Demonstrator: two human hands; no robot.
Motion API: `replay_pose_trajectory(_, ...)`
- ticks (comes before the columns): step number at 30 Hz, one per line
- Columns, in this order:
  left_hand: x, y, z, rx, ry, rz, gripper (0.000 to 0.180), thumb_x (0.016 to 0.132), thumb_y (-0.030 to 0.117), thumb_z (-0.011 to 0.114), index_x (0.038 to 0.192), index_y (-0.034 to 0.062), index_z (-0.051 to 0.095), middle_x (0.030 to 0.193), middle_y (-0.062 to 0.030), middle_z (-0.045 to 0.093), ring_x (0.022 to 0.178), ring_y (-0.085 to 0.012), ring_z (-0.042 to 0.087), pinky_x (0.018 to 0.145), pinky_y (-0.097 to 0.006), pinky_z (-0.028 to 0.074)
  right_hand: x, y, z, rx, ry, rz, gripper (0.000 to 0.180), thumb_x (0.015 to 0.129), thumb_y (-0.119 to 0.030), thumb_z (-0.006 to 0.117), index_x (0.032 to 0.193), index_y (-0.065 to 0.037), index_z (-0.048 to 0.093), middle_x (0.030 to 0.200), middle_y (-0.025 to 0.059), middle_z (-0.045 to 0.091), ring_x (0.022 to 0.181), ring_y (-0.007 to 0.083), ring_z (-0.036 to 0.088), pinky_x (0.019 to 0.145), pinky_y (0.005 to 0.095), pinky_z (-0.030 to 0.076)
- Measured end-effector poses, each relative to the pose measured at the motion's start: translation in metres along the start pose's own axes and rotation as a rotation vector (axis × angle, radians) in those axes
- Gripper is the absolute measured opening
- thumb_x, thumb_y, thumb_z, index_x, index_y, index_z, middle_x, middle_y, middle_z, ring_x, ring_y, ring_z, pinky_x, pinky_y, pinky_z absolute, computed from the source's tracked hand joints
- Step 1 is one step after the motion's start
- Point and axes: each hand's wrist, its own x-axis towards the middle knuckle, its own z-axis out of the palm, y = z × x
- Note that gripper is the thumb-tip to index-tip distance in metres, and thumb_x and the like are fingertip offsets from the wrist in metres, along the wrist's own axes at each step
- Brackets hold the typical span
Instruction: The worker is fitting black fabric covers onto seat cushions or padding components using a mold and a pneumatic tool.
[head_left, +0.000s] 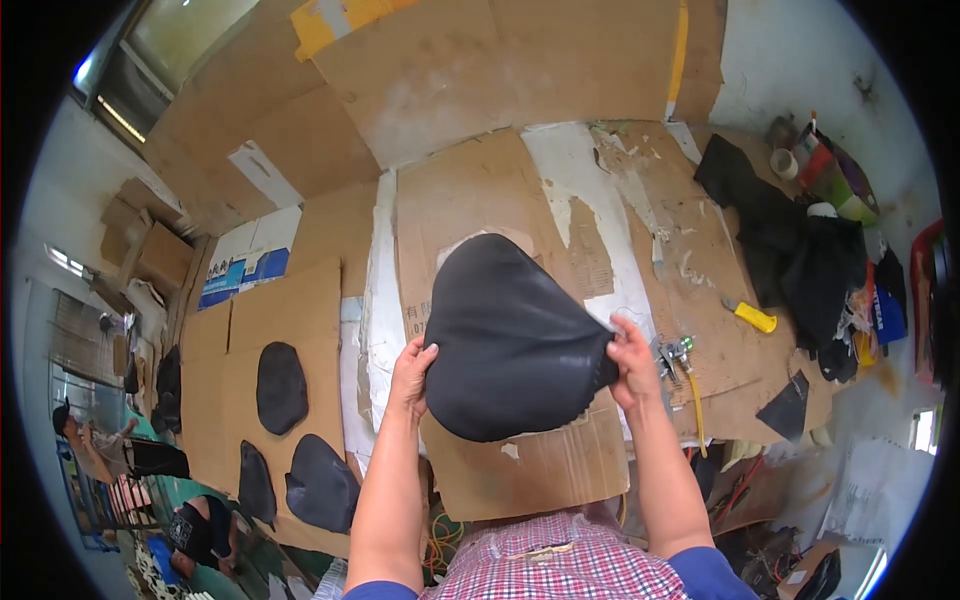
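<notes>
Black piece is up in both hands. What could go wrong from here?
The spray gun lies close beside the right hand, so a sideways swing might knock it or catch its yellow hose.
The black piece is held only near its edges by that hand and the left hand, so it might slip or crease further.

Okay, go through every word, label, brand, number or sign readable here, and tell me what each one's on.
I won't copy wording, but print stands here:
Cardboard beside the black cover: dark print, partly hidden.
Blue-and-white panel, left: small print.
Blue package, right: white lettering.
White sheet, lower right: too faint to read.
Black shirt, lower left: pale mark, too small.
</notes>
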Motion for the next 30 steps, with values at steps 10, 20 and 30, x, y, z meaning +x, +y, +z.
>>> replay_pose_trajectory(10,0.033,-0.009,0.006,0.829,0.615,0.344,0.046,0.072,0.009,0.064,0.115,-0.0004,0.051,0.105,-0.0161,0.057,0.095,-0.0225,0.056,0.083,-0.032,0.046,0.053,0.016,-0.064,-0.908,0.247,-0.214,0.046,0.080,-0.003,0.058,0.124,-0.006,0.045,0.105,0.0071,0.053,0.092,0.0143,0.052,0.077,0.0261,0.045)
replay_pose_trajectory(20,-0.047,0.002,0.092,1.690,-0.197,0.399,0.057,0.089,0.050,0.037,0.132,0.0124,0.040,0.142,-0.0129,0.029,0.134,-0.0371,0.017,0.103,-0.060,0.016,-0.105,-0.022,-0.124,-2.097,-0.161,-0.642,0.076,0.061,-0.010,0.068,0.130,-0.001,0.036,0.126,0.0214,0.043,0.121,0.0396,0.034,0.102,0.0434,0.027)
replay_pose_trajectory(30,-0.091,0.049,0.067,1.530,-0.148,0.420,0.050,0.076,0.035,0.063,0.115,0.0043,0.055,0.121,-0.0127,0.053,0.117,-0.0313,0.042,0.098,-0.039,0.035,-0.130,-0.093,-0.119,-1.295,0.144,-0.307,0.066,0.074,-0.002,0.057,0.135,-0.007,0.034,0.091,0.0181,0.054,0.076,0.0323,0.051,0.075,0.0376,0.044)
